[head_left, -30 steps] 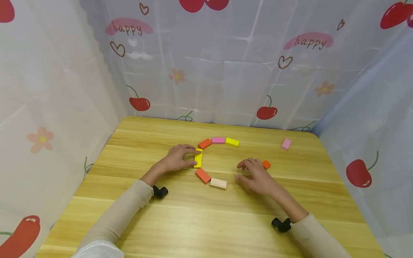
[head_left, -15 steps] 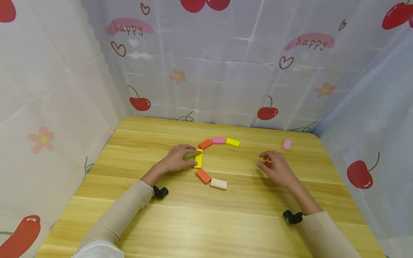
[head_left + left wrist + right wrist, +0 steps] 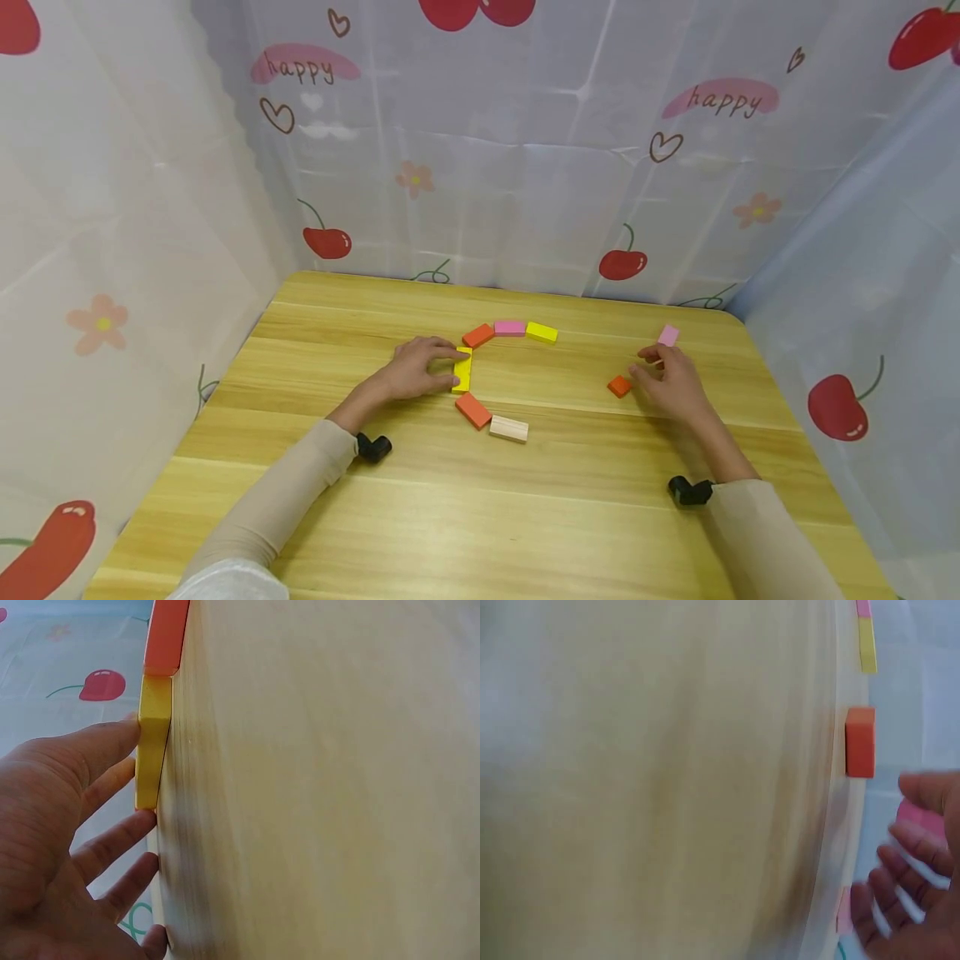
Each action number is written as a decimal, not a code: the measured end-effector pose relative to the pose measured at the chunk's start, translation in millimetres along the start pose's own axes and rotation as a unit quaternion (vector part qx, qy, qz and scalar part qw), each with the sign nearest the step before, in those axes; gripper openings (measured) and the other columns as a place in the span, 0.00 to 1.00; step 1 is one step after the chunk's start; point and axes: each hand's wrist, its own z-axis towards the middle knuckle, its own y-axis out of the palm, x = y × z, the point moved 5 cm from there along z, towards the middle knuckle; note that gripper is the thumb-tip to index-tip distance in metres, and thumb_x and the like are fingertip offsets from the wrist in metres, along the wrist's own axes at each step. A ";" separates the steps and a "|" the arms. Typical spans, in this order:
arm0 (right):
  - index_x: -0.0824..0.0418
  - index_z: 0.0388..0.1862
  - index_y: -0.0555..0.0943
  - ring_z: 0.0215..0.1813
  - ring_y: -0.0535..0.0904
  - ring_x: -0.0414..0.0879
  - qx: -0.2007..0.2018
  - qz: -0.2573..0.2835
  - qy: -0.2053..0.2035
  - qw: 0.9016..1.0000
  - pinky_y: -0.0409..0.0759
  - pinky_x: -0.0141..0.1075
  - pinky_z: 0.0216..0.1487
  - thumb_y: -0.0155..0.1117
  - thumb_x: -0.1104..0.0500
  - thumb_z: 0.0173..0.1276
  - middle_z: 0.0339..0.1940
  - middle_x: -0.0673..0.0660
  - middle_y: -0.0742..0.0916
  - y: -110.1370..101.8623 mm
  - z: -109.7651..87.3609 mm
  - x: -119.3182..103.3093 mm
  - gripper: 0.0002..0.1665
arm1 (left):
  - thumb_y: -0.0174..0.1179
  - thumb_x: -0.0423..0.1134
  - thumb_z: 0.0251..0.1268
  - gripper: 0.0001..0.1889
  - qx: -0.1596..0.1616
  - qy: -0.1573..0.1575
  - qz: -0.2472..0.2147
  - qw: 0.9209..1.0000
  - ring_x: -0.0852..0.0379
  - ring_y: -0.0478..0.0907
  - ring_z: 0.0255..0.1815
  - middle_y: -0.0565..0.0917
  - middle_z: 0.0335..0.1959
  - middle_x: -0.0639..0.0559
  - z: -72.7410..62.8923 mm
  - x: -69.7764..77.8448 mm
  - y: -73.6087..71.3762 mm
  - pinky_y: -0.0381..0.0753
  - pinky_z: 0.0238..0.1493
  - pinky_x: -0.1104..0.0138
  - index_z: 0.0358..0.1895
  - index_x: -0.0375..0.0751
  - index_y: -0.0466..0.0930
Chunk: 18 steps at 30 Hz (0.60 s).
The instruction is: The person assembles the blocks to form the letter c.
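Note:
My left hand [image 3: 416, 367] rests its thumb and fingertips against an upright-lying yellow block [image 3: 463, 370] at the left of a curved row. In the left wrist view the fingers are fairly straight, touching the side and end of that yellow block [image 3: 154, 739], with an orange block [image 3: 166, 637] beyond its other end. My right hand [image 3: 675, 385] hovers at the right with loosely bent fingers and nothing between them. Just left of it lies a small orange block [image 3: 619, 386], apart from the fingers. A pink block [image 3: 669, 335] lies right behind its fingertips.
The row continues behind with orange [image 3: 478, 336], pink [image 3: 510, 328] and yellow [image 3: 542, 332] blocks. Toward the front come another orange block [image 3: 473, 411] and a plain wood block [image 3: 509, 428]. A printed curtain [image 3: 510, 208] borders the wooden table [image 3: 465, 517].
My right hand has moved right and away from the row, passing over the small orange block to near the pink one. The left hand and the blocks have stayed put.

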 end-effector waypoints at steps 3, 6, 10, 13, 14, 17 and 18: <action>0.72 0.60 0.79 0.57 0.83 0.69 0.017 -0.003 0.073 0.997 0.80 0.58 0.57 0.63 0.49 0.82 0.57 0.74 0.84 -6.8 1.8 11.4 0.26 | 0.68 0.56 0.75 0.26 0.001 0.002 0.001 1.000 0.39 0.69 0.80 0.78 0.77 0.49 -0.1 -0.2 -0.3 0.62 0.73 0.35 0.74 0.62 0.81; 0.71 0.62 0.78 0.59 0.83 0.68 0.037 0.003 0.137 0.990 0.79 0.54 0.55 0.62 0.44 0.82 0.58 0.72 0.84 -12.5 4.3 20.7 0.31 | 0.68 0.56 0.74 0.27 0.002 0.003 0.001 1.000 0.39 0.70 0.80 0.78 0.77 0.49 -0.2 0.9 -1.4 0.62 0.73 0.35 0.73 0.62 0.81; 0.71 0.67 0.76 0.63 0.81 0.67 0.055 0.028 0.186 0.981 0.76 0.50 0.57 0.61 0.41 0.81 0.62 0.72 0.83 -16.3 8.6 27.7 0.36 | 0.69 0.55 0.74 0.26 0.003 0.002 0.002 1.000 0.39 0.70 0.80 0.78 0.76 0.49 0.2 0.6 -1.5 0.62 0.73 0.35 0.73 0.62 0.81; 0.72 0.70 0.75 0.64 0.80 0.67 0.064 0.039 0.213 0.974 0.76 0.51 0.58 0.60 0.40 0.81 0.64 0.72 0.82 -17.3 10.7 32.0 0.39 | 0.69 0.55 0.74 0.26 0.003 0.000 0.001 1.000 0.39 0.70 0.80 0.78 0.76 0.49 0.8 -0.1 -0.4 0.61 0.73 0.35 0.73 0.62 0.82; 0.72 0.71 0.74 0.64 0.80 0.67 0.067 0.040 0.221 0.972 0.76 0.51 0.58 0.60 0.39 0.81 0.65 0.72 0.82 -17.3 11.0 34.0 0.40 | 0.69 0.55 0.74 0.26 0.003 0.000 0.000 1.000 0.39 0.70 0.80 0.78 0.76 0.49 1.1 -0.3 0.1 0.62 0.73 0.35 0.73 0.62 0.82; 0.72 0.72 0.73 0.63 0.79 0.66 0.068 0.042 0.252 0.964 0.76 0.53 0.60 0.59 0.38 0.79 0.66 0.72 0.82 -14.0 16.5 45.5 0.42 | 0.69 0.55 0.74 0.27 0.002 -0.001 -0.002 1.000 0.39 0.69 0.80 0.78 0.77 0.48 0.9 -0.5 0.4 0.61 0.73 0.35 0.73 0.61 0.82; 0.72 0.72 0.74 0.63 0.79 0.66 0.069 0.040 0.263 0.962 0.76 0.53 0.61 0.59 0.38 0.78 0.65 0.71 0.82 -12.8 19.0 49.2 0.42 | 0.69 0.55 0.74 0.27 0.001 -0.001 -0.002 1.000 0.39 0.69 0.80 0.78 0.77 0.48 0.7 -0.6 0.3 0.61 0.73 0.35 0.73 0.61 0.81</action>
